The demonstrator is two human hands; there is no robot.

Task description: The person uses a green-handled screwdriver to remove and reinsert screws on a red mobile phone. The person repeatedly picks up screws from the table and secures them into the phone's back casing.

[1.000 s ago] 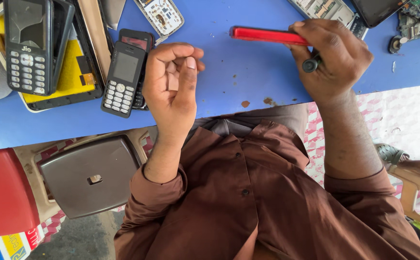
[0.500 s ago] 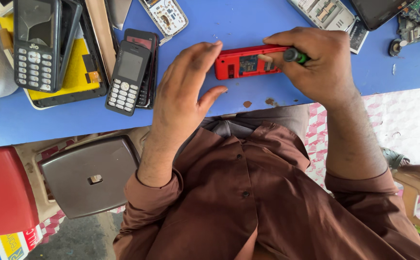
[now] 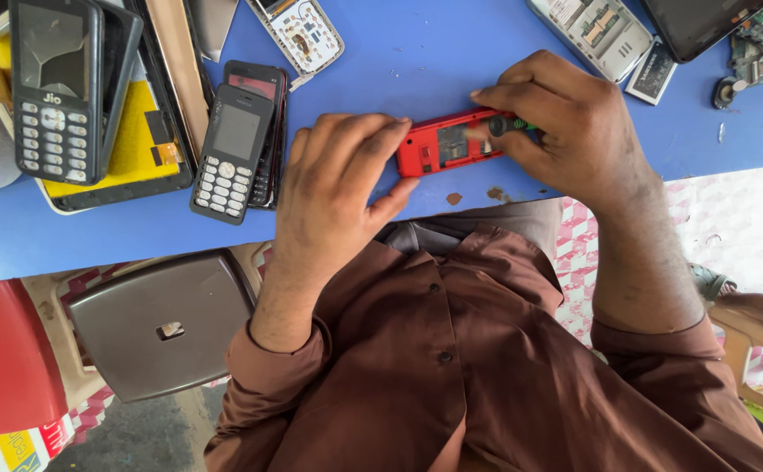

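Note:
A red phone [image 3: 445,145] lies back-up with its cover off on the blue table [image 3: 416,61], its inner compartment showing. My left hand [image 3: 337,188] grips the phone's left end with fingers and thumb. My right hand [image 3: 565,131] rests over the phone's right end and holds a small tool with a black and green handle [image 3: 511,126] against it. The tool's tip is hidden by my fingers.
Several keypad phones lie at the left: a black one [image 3: 53,92] on a yellow-lined case [image 3: 128,140], a dark grey one [image 3: 231,153]. Opened phone bodies [image 3: 298,31] [image 3: 595,31], a battery [image 3: 652,74] and a circuit board [image 3: 762,44] sit along the far edge. A grey stool [image 3: 158,319] and red stool [image 3: 1,354] stand below.
My right hand brought the red phone down flat onto the table and turned its open back up. My left hand reached over and took hold of its left end.

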